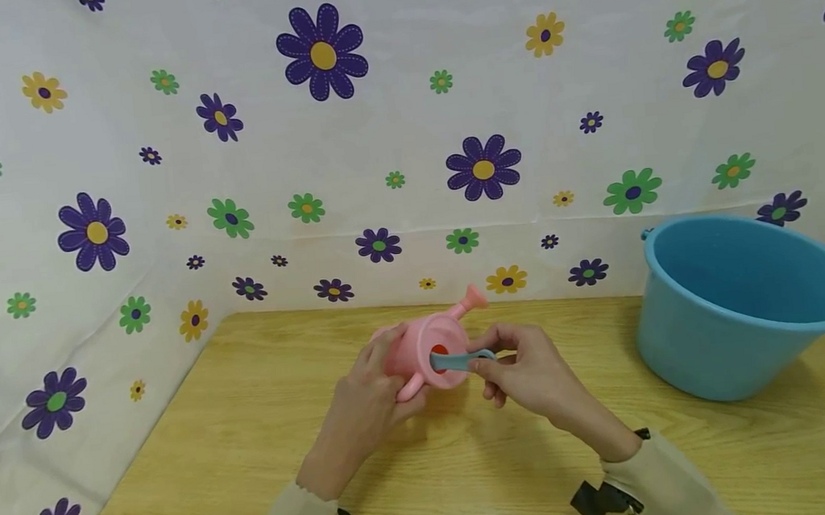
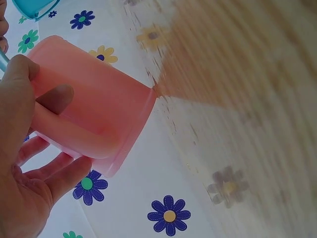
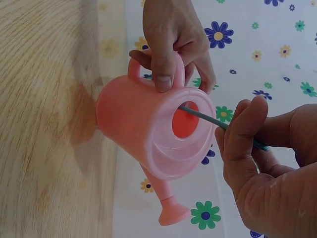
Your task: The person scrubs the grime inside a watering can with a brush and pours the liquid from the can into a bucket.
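Observation:
My left hand (image 1: 358,403) grips a pink watering can (image 1: 414,348) by its handle, the thumb lying over the handle near the rim in the right wrist view. The can is tilted so its round top opening faces my right hand, and its spout (image 1: 468,300) points away to the back right. My right hand (image 1: 530,365) pinches a slim blue-grey plastic utensil (image 3: 205,116) between thumb and fingers. One end of the utensil reaches into the can's opening, where red shows inside; that end is hidden.
A large blue bucket (image 1: 717,338) stands on the wooden table (image 1: 215,435) to the right. White cloth (image 1: 401,113) printed with flowers rises behind the table and along its left side.

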Demonstrator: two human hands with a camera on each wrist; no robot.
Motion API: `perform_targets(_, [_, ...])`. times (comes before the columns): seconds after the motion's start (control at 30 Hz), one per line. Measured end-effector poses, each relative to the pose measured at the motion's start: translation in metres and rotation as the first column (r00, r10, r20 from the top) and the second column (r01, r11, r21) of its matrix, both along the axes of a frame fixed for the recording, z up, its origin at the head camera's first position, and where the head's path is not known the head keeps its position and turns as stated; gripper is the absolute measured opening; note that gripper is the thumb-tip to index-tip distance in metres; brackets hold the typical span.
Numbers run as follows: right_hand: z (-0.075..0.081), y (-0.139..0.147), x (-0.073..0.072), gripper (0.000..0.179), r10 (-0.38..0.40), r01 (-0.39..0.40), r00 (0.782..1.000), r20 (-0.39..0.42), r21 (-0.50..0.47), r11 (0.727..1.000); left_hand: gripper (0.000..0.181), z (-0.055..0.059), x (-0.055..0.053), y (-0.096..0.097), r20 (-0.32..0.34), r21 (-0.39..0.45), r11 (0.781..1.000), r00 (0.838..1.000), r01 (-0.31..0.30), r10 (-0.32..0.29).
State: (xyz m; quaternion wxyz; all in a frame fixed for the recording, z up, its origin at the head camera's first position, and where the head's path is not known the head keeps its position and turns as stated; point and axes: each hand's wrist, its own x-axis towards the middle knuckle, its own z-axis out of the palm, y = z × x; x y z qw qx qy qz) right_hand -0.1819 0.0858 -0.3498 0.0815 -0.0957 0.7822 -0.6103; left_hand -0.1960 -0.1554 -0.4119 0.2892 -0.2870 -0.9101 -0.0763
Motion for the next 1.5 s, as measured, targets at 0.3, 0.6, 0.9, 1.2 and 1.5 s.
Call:
perform_targets(0.3, [-0.002,-0.002,0.0,0.011,0.004,-0.004,1.0,0.0,-0.019,1.0,0.044,0.001,0.001,-0.001,0.007,-0.007,1.0,1.0,-0.007,0.007])
perform_targets(0.6, [-0.006,-0.007,-0.002,0.011,-0.006,0.006,1.0,-0.005,-0.026,1.0,0.044,0.002,0.003,0.0,0.016,-0.013,1.0,1.0,-0.011,0.011])
perform_targets(0.9, [-0.01,-0.014,-0.005,0.01,-0.014,0.014,1.0,-0.014,-0.017,1.0,0.043,0.002,0.003,0.001,0.024,0.007,1.0,1.0,-0.002,0.002])
perform_targets(1.2, [-0.018,-0.019,-0.011,0.009,0.006,-0.006,0.999,-0.037,-0.018,1.0,0.043,0.001,0.002,0.001,-0.009,0.02,0.999,1.0,0.025,-0.025])
perform_targets(1.5, [-0.022,-0.021,-0.014,0.011,0.024,-0.025,0.998,-0.058,-0.015,1.0,0.045,-0.001,0.002,0.0,-0.024,0.021,0.999,0.999,0.035,-0.034])
